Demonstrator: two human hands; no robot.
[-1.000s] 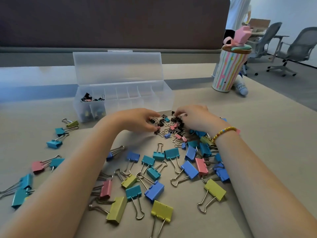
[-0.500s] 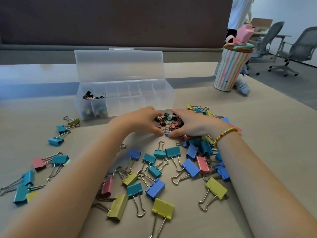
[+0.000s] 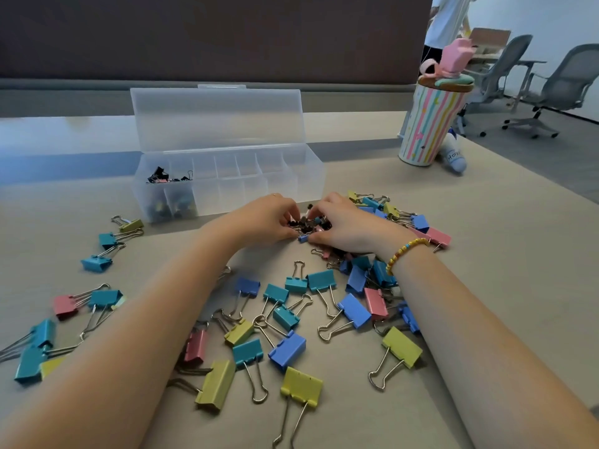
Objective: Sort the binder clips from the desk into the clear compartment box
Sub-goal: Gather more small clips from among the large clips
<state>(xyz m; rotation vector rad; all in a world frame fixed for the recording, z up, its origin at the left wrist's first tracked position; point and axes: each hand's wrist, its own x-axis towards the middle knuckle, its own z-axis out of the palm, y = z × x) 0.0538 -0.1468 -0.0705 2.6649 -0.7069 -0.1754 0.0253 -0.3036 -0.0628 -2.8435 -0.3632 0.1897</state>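
Observation:
Many large binder clips (image 3: 287, 350) in blue, teal, yellow and pink lie scattered over the desk (image 3: 502, 286). A small heap of tiny black and pink clips (image 3: 306, 223) sits in front of the clear compartment box (image 3: 311, 179). My left hand (image 3: 262, 222) and my right hand (image 3: 348, 225) cup this heap from both sides, fingers curled round the tiny clips. The box stands open with its lid up. Its far left compartment holds tiny black clips (image 3: 162, 177), and two front left compartments hold more.
A striped cup (image 3: 428, 124) with a pink topper stands at the back right, a small white bottle (image 3: 453, 157) lying beside it. Office chairs (image 3: 564, 89) and a person (image 3: 447, 24) are beyond the desk. A dark partition (image 3: 210, 34) runs behind the box.
My two hands have drawn closer together, gathering the tiny clips into a tighter heap between them. The view has shifted slightly.

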